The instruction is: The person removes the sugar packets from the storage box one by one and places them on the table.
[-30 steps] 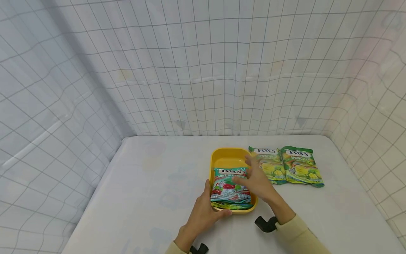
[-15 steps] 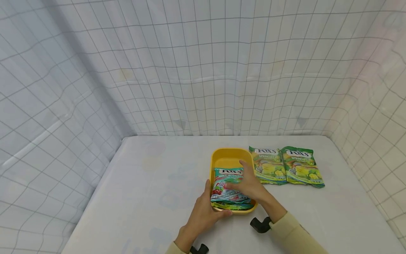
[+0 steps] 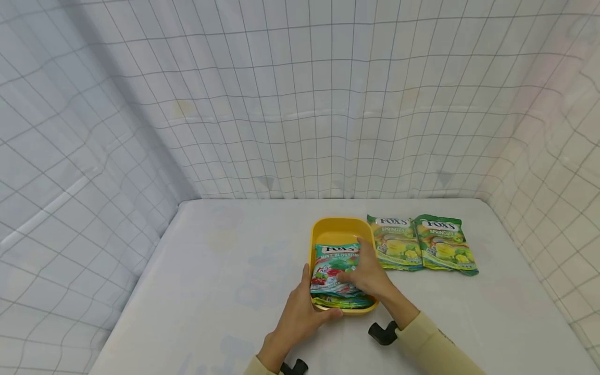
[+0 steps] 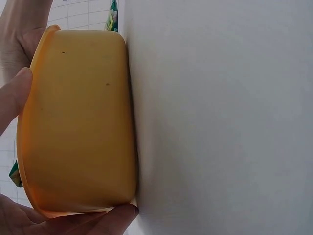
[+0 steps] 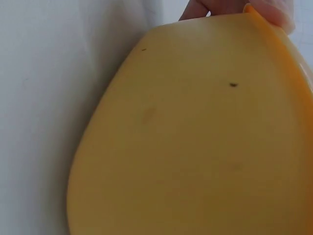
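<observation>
A yellow tray [image 3: 335, 225] holds a teal FOX'S Mint Blossom bag [image 3: 328, 263] on top of a green-yellow bag [image 3: 339, 301]. My left hand [image 3: 300, 315] grips the tray's near left corner, its thumb at the near rim and fingers along the left wall. In the left wrist view the tray's outer wall [image 4: 80, 122] shows between thumb and fingers [image 4: 115, 220]. The right hand [image 3: 375, 276] reaches inside and grips the teal bag's right part, thumb on its face; some fingertips are hidden. The right wrist view shows mostly the tray's wall [image 5: 186, 137].
Two green FOX'S Spring Tea bags, one [image 3: 398, 245] beside the tray and another [image 3: 445, 247] farther right, lie on the white table [image 3: 234, 271]. White grid-patterned sheeting [image 3: 328, 104] rises behind and at both sides.
The right hand has moved left and down from the tray's right rim onto the teal bag. That bag has shifted slightly away from me and to the left. The left hand has stayed in place.
</observation>
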Available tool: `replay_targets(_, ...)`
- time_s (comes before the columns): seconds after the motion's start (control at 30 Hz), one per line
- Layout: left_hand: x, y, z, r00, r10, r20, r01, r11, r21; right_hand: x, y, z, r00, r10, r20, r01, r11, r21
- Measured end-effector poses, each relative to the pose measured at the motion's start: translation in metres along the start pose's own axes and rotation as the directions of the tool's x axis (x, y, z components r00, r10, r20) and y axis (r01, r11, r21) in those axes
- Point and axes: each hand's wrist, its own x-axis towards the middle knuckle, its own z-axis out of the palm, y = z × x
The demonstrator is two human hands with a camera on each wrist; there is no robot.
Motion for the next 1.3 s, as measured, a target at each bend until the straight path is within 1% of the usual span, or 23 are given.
replay_targets(0.07, 0.0004, -0.0001, 0.0001, 1.000, 0.002, -0.001, -0.002, 1.000, 0.000, -0.0009, -0.0015, -0.0008, 0.999, 0.042, -0.008, -0.042, 0.999, 0.033)
replay_targets(0.13, 0.0007, 0.0002, 0.0001, 1.000, -0.003, 0.000, 0.003, 1.000, 0.002, -0.0014, -0.0022, -0.0014, 0.996, 0.083, -0.015, -0.082, 0.993, 0.090)
replay_targets(0.2, 0.0011, 0.0004, 0.0002, 1.000, -0.003, -0.001, 0.003, 1.000, 0.006, -0.0012, -0.0020, -0.0014, 0.995, 0.102, -0.021, -0.098, 0.983, 0.152)
replay_targets(0.3, 0.0019, -0.0004, 0.0008, 1.000, -0.003, -0.003, 0.003, 1.000, 0.016, -0.0012, -0.0004, -0.0004, 0.994, 0.105, -0.036, -0.092, 0.963, 0.255)
replay_targets(0.37, 0.0020, -0.0007, 0.0008, 1.000, -0.003, -0.003, 0.003, 1.000, 0.023, -0.0017, 0.0002, 0.0007, 0.994, 0.102, -0.049, -0.083, 0.950, 0.299)
replay_targets(0.43, 0.0020, -0.0011, 0.0009, 1.000, 0.000, -0.004, 0.000, 1.000, 0.024, -0.0025, 0.0005, 0.0019, 0.992, 0.106, -0.063, -0.081, 0.943, 0.324)
replay_targets(0.53, 0.0019, -0.0014, 0.0005, 1.000, 0.006, -0.007, -0.006, 1.000, 0.022, -0.0027, 0.0004, 0.0031, 0.990, 0.119, -0.075, -0.088, 0.941, 0.328)
replay_targets(0.63, 0.0018, -0.0018, 0.0002, 1.000, 0.014, -0.009, -0.014, 1.000, 0.020, -0.0026, -0.0010, 0.0023, 0.990, 0.124, -0.064, -0.097, 0.941, 0.324)
replay_targets(0.87, 0.0012, -0.0018, 0.0007, 0.999, 0.028, -0.016, -0.028, 1.000, 0.008, 0.0005, -0.0019, -0.0002, 0.992, 0.128, 0.012, -0.126, 0.949, 0.290)
replay_targets(0.97, 0.0014, -0.0019, 0.0015, 1.000, 0.025, -0.011, -0.025, 1.000, 0.004, 0.0016, -0.0011, 0.0002, 0.990, 0.142, 0.024, -0.143, 0.950, 0.276)
replay_targets(1.13, 0.0016, -0.0012, 0.0015, 1.000, 0.024, -0.015, -0.024, 1.000, 0.011, 0.0030, 0.0006, -0.0005, 0.991, 0.130, 0.032, -0.134, 0.955, 0.264)
replay_targets(1.3, 0.0022, -0.0021, 0.0024, 0.999, 0.030, -0.022, -0.029, 0.999, 0.022, 0.0047, 0.0007, -0.0028, 0.992, 0.112, 0.058, -0.123, 0.961, 0.247)
